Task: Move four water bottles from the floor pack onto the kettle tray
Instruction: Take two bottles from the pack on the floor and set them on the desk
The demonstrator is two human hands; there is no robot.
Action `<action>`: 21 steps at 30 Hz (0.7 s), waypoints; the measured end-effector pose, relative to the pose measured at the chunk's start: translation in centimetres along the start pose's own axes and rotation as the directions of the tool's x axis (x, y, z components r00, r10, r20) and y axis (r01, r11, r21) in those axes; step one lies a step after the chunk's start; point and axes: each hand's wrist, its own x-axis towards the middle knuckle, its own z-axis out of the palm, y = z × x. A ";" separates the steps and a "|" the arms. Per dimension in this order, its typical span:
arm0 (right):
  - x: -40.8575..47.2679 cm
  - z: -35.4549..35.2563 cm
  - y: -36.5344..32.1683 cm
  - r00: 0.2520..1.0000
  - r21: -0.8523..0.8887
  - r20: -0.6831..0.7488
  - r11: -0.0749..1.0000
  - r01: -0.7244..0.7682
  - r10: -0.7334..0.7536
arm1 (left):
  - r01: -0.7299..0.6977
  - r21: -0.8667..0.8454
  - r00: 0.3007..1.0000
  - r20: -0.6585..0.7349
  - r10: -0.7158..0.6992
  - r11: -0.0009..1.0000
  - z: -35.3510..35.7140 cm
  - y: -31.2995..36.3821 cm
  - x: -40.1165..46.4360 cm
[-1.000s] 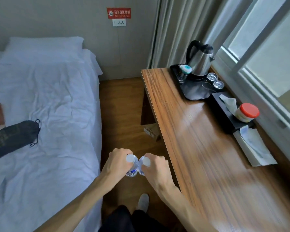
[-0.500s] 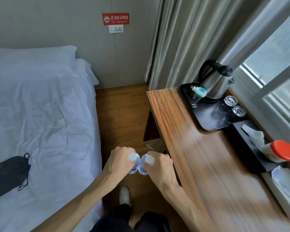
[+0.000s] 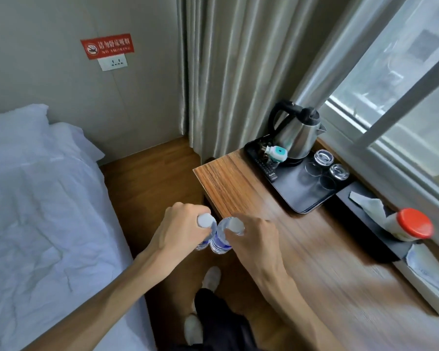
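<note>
My left hand [image 3: 180, 225] grips a clear water bottle [image 3: 203, 220] by its neck, white cap up. My right hand [image 3: 255, 233] holds a second water bottle [image 3: 222, 238] with a blue label the same way. Both bottles hang side by side over the floor, just off the desk's near-left corner. The black kettle tray [image 3: 299, 196] lies at the far end of the wooden desk [image 3: 302, 249], carrying a steel kettle [image 3: 295, 133], two upturned glasses [image 3: 331, 164], a remote and a small white-and-teal item. The floor pack is out of sight.
A white bed [image 3: 36, 211] fills the left side, with a narrow wooden floor aisle between it and the desk. A black tissue holder [image 3: 365, 211] and a red-lidded jar [image 3: 408, 225] sit along the window side. Curtains hang behind the tray.
I have walked along the aisle toward the desk's far end, carrying both bottles. The kettle tray is now much closer, and my hands have risen near the desk corner.
</note>
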 end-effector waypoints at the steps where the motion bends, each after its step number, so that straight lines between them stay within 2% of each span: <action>1: 0.7 -0.6 0.1 1.000 0.011 -0.028 1.000 -0.009 0.010 | -0.041 -0.006 0.999 0.011 0.041 0.999 -0.3 0.2 1.3; 6: 4.7 -2.3 1.7 0.976 0.037 -0.192 0.994 -0.099 0.104 | -0.171 -0.062 0.981 0.080 0.176 0.983 0.0 1.5 8.7; 11: 8.3 -3.3 3.5 0.939 0.026 -0.276 0.978 -0.205 0.204 | -0.210 -0.123 0.963 0.142 0.227 0.970 1.7 3.5 15.2; 21: 12.6 -3.6 7.0 0.790 0.213 -0.378 0.876 -0.433 0.482 | -0.321 -0.135 0.892 0.289 0.348 0.937 5.5 6.1 23.5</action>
